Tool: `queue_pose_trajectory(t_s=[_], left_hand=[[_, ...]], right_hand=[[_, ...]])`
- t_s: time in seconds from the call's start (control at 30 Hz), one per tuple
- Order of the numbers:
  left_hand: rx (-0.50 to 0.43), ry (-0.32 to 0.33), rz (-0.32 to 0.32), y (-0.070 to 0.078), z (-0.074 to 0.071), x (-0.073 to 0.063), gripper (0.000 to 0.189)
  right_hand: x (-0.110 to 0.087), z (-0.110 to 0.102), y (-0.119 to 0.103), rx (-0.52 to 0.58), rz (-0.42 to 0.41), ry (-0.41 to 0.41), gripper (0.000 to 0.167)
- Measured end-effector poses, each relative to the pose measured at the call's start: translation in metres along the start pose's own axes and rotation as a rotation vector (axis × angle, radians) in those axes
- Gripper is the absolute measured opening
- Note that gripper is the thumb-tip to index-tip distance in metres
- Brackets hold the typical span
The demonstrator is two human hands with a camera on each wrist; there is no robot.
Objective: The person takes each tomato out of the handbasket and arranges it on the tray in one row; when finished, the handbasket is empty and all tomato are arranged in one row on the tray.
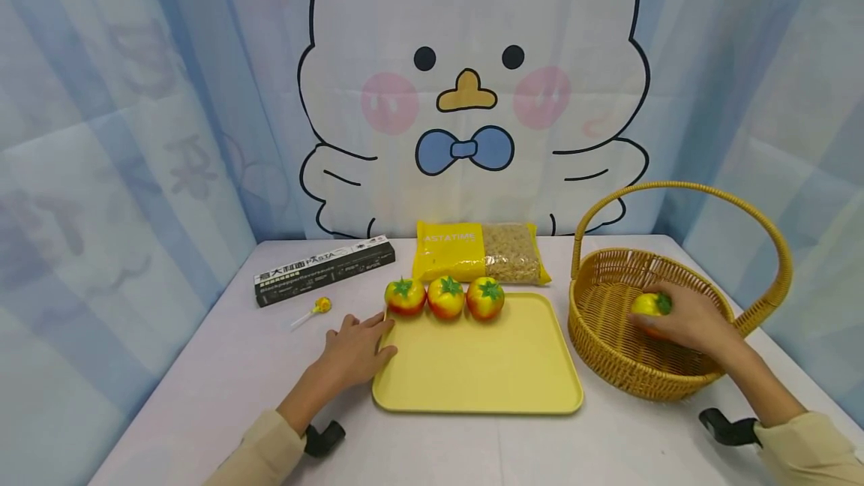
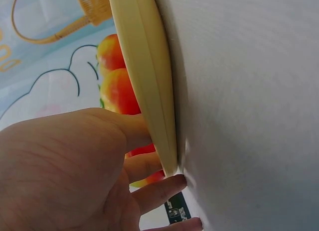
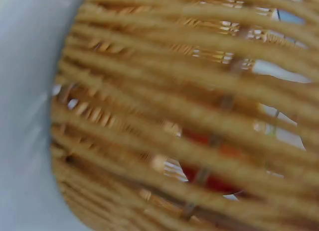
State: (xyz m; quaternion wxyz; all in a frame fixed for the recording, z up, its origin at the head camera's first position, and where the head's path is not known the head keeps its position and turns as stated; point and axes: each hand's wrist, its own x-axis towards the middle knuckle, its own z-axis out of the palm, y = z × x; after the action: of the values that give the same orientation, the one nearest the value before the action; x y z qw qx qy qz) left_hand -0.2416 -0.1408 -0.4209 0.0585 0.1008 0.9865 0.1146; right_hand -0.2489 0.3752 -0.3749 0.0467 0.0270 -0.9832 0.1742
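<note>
Inside the wicker basket [image 1: 610, 362], my right hand [image 1: 698, 321] grips a yellow-red tomato [image 1: 649, 304] with a green leafy top. The woven wall [image 3: 149, 106] fills most of the right wrist view, with red showing through its gaps and the hand hidden. At the left edge of the yellow tray [image 1: 475, 370] is my left hand [image 1: 354, 351], fingers spread and touching the rim. From the left wrist, some fingers reach over the tray rim [image 2: 144, 57] and others touch the table. Three similar tomatoes [image 1: 446, 298] sit in a row along the tray's back edge.
Behind the tray lies a yellow pasta bag [image 1: 448, 252] with a clear window. A dark pasta box [image 1: 324, 271] and a lollipop [image 1: 321, 306] are at the left. The basket's tall handle [image 1: 682, 186] arches above it. Printed curtains [image 1: 472, 21] enclose the table.
</note>
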Motion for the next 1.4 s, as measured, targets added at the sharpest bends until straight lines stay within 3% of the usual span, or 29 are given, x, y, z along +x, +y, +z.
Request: queue_pose_trajectory(t_s=[0.77, 1.4], left_hand=[[-0.012, 0.0, 0.001, -0.001, -0.001, 0.0, 0.054], [-0.004, 0.006, 0.001, -0.002, 0.002, 0.001, 0.054]], right_hand=[[-0.001, -0.005, -0.053, 0.077, -0.063, 0.05, 0.082], [0.009, 0.003, -0.087, 0.146, -0.088, 0.102, 0.074]])
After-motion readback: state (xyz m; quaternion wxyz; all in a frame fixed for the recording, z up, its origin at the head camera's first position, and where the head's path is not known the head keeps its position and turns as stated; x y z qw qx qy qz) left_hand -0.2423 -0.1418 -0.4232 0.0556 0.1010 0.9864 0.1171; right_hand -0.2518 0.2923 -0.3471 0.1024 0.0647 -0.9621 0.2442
